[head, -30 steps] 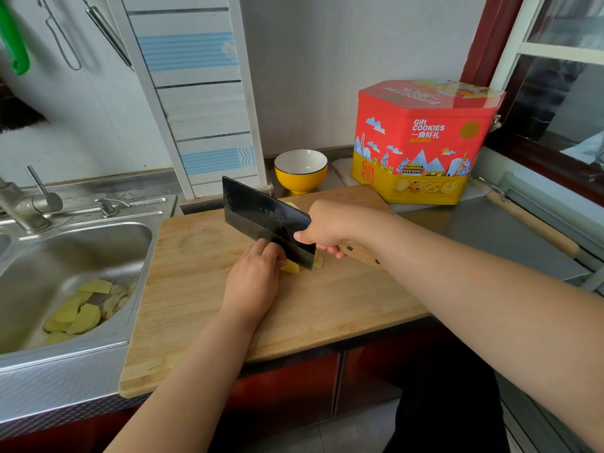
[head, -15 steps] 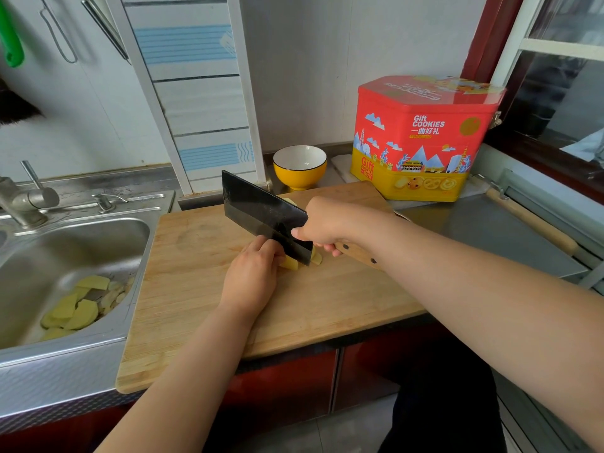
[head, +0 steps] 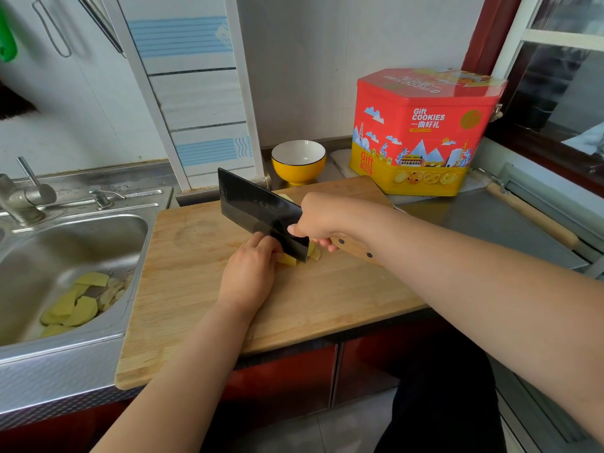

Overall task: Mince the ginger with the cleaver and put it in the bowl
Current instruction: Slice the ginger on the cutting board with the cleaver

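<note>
1. Closest to the person, the left hand (head: pixel 250 273) lies on the cutting board (head: pixel 327 299). Its fingers (head: pixel 261 241) are bent and press down on the ginger (head: pixel 289 259) to keep it in place. The tips are tucked under, so I cannot see just how they pinch it.

2. Right beside those fingers stands the cleaver (head: pixel 261 214). Its dark blade leans against the knuckles, and its edge sits down on the ginger.

3. The right hand (head: pixel 322 220) is wrapped tight around the wooden handle, with the thumb up by the blade.

4. On the far side of the blade from the left fingers lie a few yellow cut pieces (head: pixel 314 251). They are thick slices, not tiny bits. So I think the cutting has only begun. The ginger is sliced in part and not minced yet.

5. Farther away, past the blade tip and well apart from both hands, stands the yellow bowl (head: pixel 298 161). Its white inside looks bare, so no ginger has gone in. That step is not done.

6. Beside the bowl stands a red cookie tin (head: pixel 421 132).

7. Off to the left of the left hand is the sink (head: pixel 42 250), with pale yellow slices (head: pixel 76 302) lying in it. I cannot tell what they are.
</note>
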`<state>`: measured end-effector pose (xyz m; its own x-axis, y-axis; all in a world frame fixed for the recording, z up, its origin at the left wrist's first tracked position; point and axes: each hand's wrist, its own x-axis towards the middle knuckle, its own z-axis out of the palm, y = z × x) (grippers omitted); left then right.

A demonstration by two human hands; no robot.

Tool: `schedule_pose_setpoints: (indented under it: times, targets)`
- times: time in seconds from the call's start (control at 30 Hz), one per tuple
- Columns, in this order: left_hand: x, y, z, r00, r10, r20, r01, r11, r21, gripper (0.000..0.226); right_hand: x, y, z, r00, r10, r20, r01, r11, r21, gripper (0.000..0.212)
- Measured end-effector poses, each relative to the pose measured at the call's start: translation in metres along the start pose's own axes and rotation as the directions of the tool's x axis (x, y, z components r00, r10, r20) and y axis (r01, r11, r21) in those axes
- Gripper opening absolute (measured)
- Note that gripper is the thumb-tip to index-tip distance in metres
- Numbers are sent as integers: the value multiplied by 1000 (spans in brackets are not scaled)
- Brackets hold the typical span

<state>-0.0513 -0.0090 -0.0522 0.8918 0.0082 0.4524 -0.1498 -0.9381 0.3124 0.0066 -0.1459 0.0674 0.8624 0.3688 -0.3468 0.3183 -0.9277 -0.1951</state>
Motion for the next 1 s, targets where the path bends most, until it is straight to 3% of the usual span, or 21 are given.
schedule_pose_setpoints:
  times: [0.43,0.87,1.0]
  targets:
    - [-1,2,1,1000,-4,-27,6,998,55,6,2,-5,2,999,-1,35,2,999,-54,48]
    - [-1,1,-1,999,-19,-32,20,999,38,10,9,-10,15,998,17,65,-19,1000,17,27]
    - [-1,-1,0,999,-15,-38,16,1000,14,7,9,-10,16,997,27,67,-30,999,38,36]
